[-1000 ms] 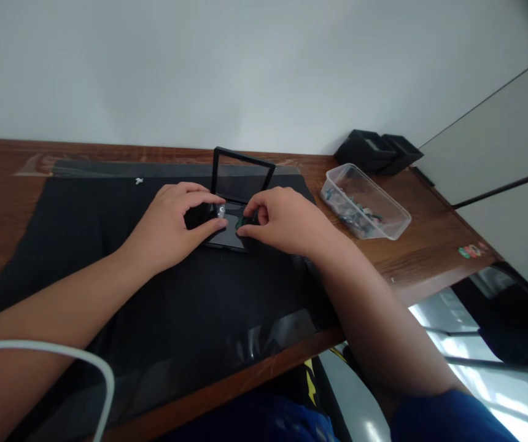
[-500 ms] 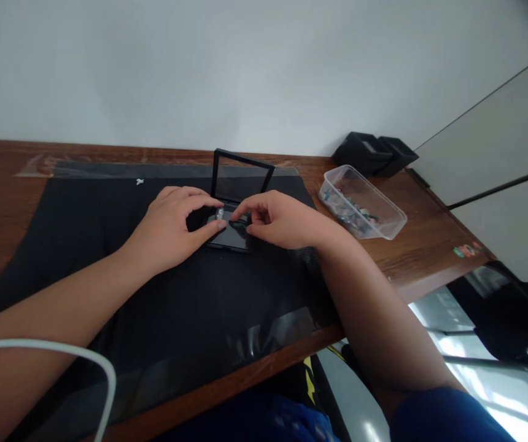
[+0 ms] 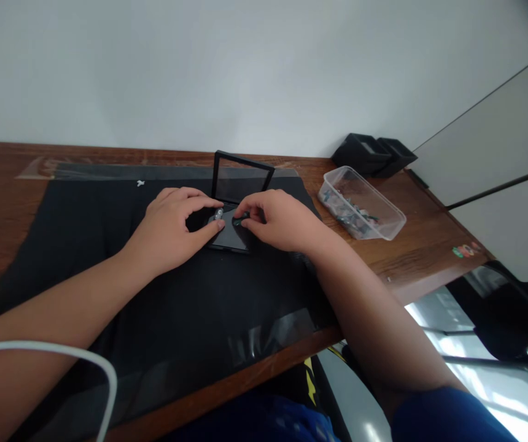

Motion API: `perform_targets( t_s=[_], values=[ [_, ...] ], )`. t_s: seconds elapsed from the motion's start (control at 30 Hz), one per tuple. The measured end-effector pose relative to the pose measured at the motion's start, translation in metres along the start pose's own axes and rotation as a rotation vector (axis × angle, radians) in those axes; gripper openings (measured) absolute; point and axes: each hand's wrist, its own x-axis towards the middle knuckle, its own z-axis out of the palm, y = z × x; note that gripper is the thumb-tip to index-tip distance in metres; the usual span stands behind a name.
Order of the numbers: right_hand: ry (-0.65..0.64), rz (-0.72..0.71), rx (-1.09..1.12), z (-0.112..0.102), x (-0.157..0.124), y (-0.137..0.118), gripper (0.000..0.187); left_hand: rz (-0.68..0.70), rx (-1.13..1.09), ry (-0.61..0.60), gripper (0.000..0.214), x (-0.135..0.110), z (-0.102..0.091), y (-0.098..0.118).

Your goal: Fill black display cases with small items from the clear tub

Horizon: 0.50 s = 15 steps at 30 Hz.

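An open black-framed case (image 3: 227, 244) lies on the dark mat, its lid (image 3: 242, 178) standing upright with a see-through pane. Over the left part of the base, my left hand (image 3: 176, 224) has thumb and index finger closed around a small shiny silvery piece (image 3: 218, 213). My right hand (image 3: 275, 222) pinches a small dark green piece (image 3: 239, 221) above the base's right side. The fingers partly cover both pieces, and their exact kind cannot be made out.
A clear plastic tub (image 3: 360, 205) of small wrapped pieces stands to the right. Behind it are black bins (image 3: 369, 153). A white scrap (image 3: 140, 183) lies on the black mat (image 3: 176, 319). A white cable (image 3: 61, 348) crosses in front of my left forearm.
My right fingers have shifted slightly and curled tighter over the dark green piece, turning it a little. The silvery piece at my left fingertips now lies more tilted.
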Motion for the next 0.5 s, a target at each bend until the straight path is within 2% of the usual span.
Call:
perform_targets(
  t_s=[0.13,0.27,0.37,0.5],
  values=[
    [0.017,-0.057,0.029,0.006,0.003,0.001,0.029,-0.01,0.02,-0.006,0.037,0.0,-0.001,0.002],
    [0.049,-0.111,0.079,0.013,0.009,0.007,0.03,-0.11,0.041,-0.128,0.042,0.002,-0.008,0.011],
    [0.094,-0.16,0.081,0.013,0.01,0.012,0.028,-0.151,0.042,-0.167,0.045,0.003,-0.011,0.014],
    [0.135,-0.108,0.044,0.009,0.009,0.012,0.021,-0.162,0.028,-0.173,0.045,0.003,-0.01,0.013]
  ],
)
